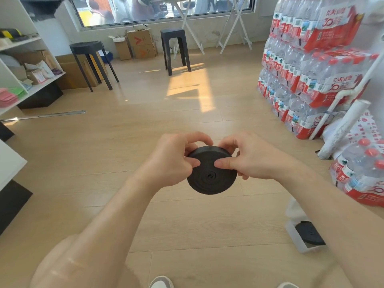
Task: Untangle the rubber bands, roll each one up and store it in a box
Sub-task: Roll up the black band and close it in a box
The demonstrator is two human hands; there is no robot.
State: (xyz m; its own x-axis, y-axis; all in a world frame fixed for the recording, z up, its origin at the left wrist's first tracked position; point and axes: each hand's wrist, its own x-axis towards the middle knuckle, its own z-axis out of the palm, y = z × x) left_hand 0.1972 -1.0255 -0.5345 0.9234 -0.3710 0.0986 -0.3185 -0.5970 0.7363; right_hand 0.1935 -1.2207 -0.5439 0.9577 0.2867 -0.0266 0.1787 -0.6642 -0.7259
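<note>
I read it as a storeroom: bottled-water packs (311, 65) stacked right of the hands, cardboard boxes (141, 43) and shelving (31, 65) beyond-left.

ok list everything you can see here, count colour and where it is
rolled rubber band: 1, black, held in mid-air between both hands
clear box: 1, translucent white, on the floor lower right
rolled band in the box: 1, black, inside the clear box
stools: 2, black, far floor under the window
cardboard boxes: several, brown, against the far wall
water bottle packs: many, red and clear, stacked at right
shelf unit: 1, white, at left, holding bags and cloths
metal strip: 1, grey, on the floor at left
shoes: 2, pale, bottom edge
left hand: 1, gripping the roll's left side
right hand: 1, gripping the roll's right side
</note>
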